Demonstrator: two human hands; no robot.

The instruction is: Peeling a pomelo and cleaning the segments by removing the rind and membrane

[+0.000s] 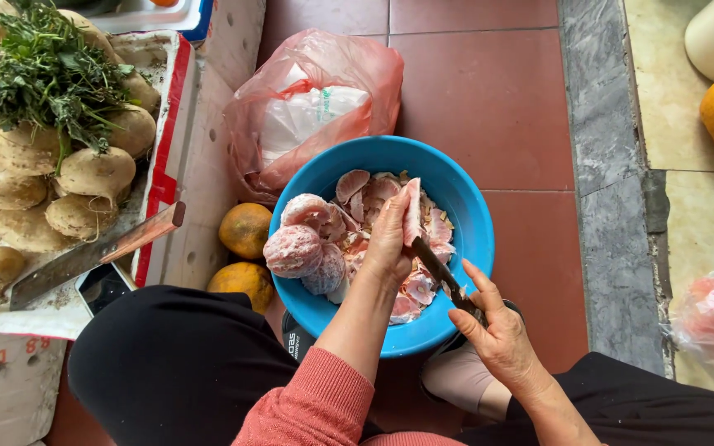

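A: From the head view, what sits at the middle?

B: A blue bowl point(464, 215) on the red tiled floor point(489, 91), right between the person's knees, so scraps drop straight into it. Everything else I place from that bowl.

A: And the hands?

B: The left hand point(386, 244) is raised over the bowl's middle, fingers point(390, 216) clamped on a pink fruit segment point(412, 212) held upright, which turns its edge to the blade. The right hand point(497, 334) is at the bowl's near right rim, fingers closed round the handle of a small knife point(433, 263) whose tip angles up toward the segment's base.

A: What is in the bowl?

B: Peeled pink segments point(295, 248) piled on its left side, thin peelings point(423, 285) across the rest, under the hands.

A: Around it?

B: Behind the bowl, a pink plastic bag point(316, 99). Left of it, two orange fruits point(245, 231) against a white box point(200, 165). Further left, pale root vegetables point(84, 177) with greens point(43, 74) on top, and a cleaver point(92, 256) lying flat on the box lid, within reach.
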